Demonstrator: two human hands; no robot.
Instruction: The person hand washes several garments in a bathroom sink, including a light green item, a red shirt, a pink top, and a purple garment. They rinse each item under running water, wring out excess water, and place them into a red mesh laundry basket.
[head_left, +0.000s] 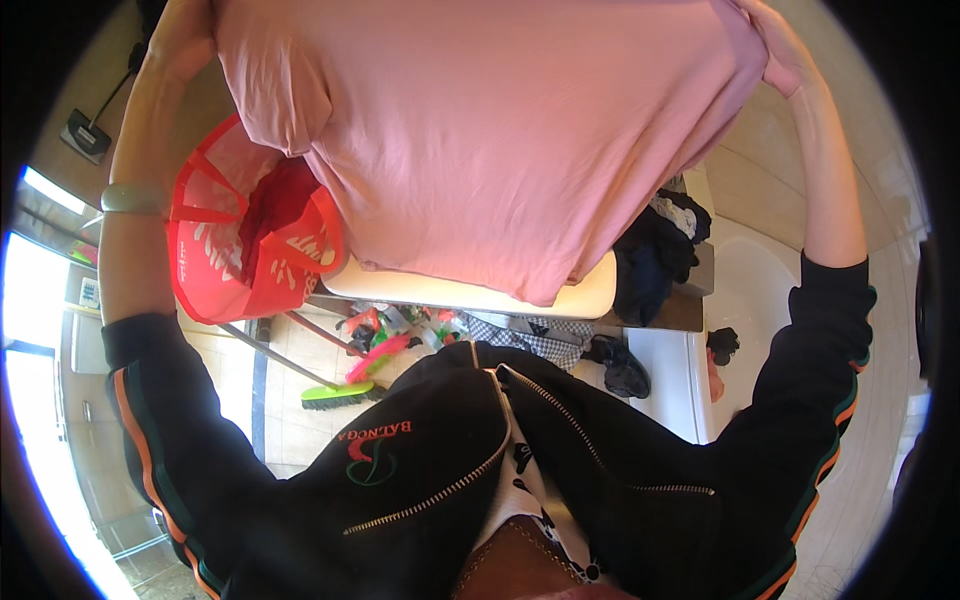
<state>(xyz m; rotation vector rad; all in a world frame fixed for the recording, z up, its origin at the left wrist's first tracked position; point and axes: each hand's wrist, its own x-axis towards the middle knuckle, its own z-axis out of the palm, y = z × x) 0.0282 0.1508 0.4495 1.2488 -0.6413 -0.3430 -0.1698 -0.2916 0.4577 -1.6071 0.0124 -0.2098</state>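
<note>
A pink garment (510, 135), perhaps a shirt, hangs spread out between my two raised hands. My left hand (184, 34) grips its upper left edge at the top of the view, where the fingers are partly cut off. At the upper right corner my right hand (780, 52) holds the cloth, some fingers hidden behind it. The garment's lower edge hangs over a pale basin (465, 283) and covers most of it. Left of the cloth stands a red bag (225, 262) with dark red fabric (274, 217) inside.
Dark clothes (652, 262) lie heaped right of the basin. A white bathtub (750, 300) lines the right side. Below are a green broom (337, 391), a pink broom (379, 358), loose plastic bags (397, 319), checked cloth (525, 337) and a black shoe or bag (626, 371).
</note>
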